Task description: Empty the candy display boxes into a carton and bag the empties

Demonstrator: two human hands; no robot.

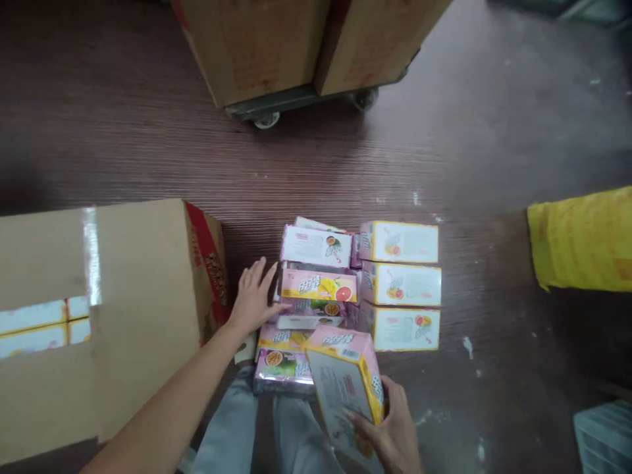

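Observation:
My right hand [390, 428] grips a pink, yellow and white fruit-printed box [345, 382], tilted above the floor at the lower middle. My left hand [255, 299] has its fingers spread at the left side of a stack of similar boxes and appears to hold nothing. In that stack a white-faced box [316, 246] lies at the far end, with a pink and yellow box [319, 285] nearer. A purple-edged box [282, 368] lies close to my legs. Three white-faced boxes with yellow edges, the middle one [409, 284] among them, form a column to the right.
A large taped carton [143, 283] stands on the left, with boxes showing through its opening. Further ahead, cartons [266, 52] sit on a wheeled dolly [296, 100]. At the right are a yellow package [582, 238] and a pale crate [605, 438].

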